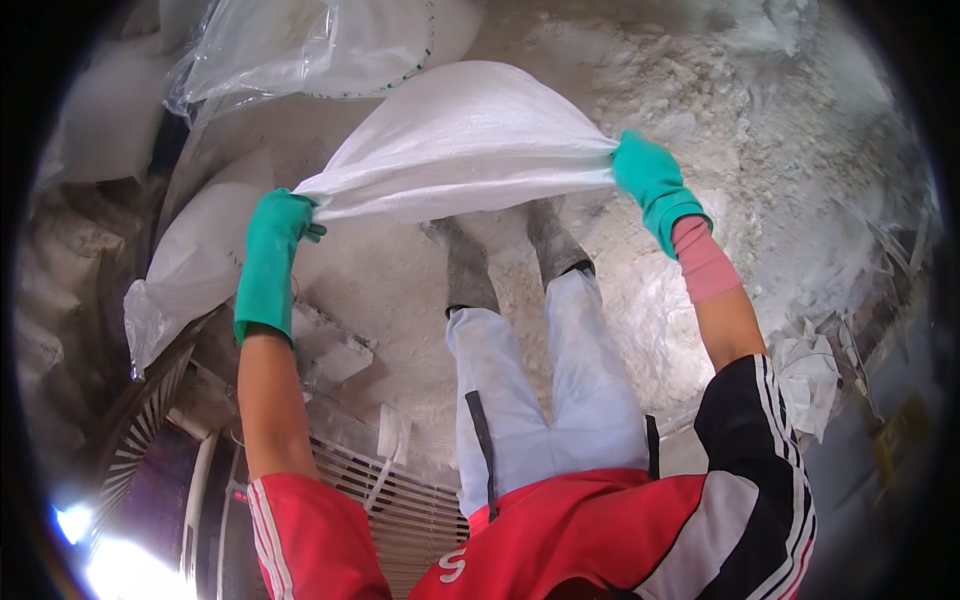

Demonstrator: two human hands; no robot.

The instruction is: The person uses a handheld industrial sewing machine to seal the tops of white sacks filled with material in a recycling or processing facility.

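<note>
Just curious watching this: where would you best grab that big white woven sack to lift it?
Probably at the two ends of its near edge, coming from either side, as the left hand and right hand do. The white sack is limp, and its edge is drawn taut between them.

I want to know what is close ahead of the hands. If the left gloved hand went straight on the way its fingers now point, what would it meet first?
The left hand in its green rubber glove already grips the edge of the white woven plastic sack, so it would press straight into that sack. Beyond it lies the clear plastic bag, though depth is unclear.
</note>
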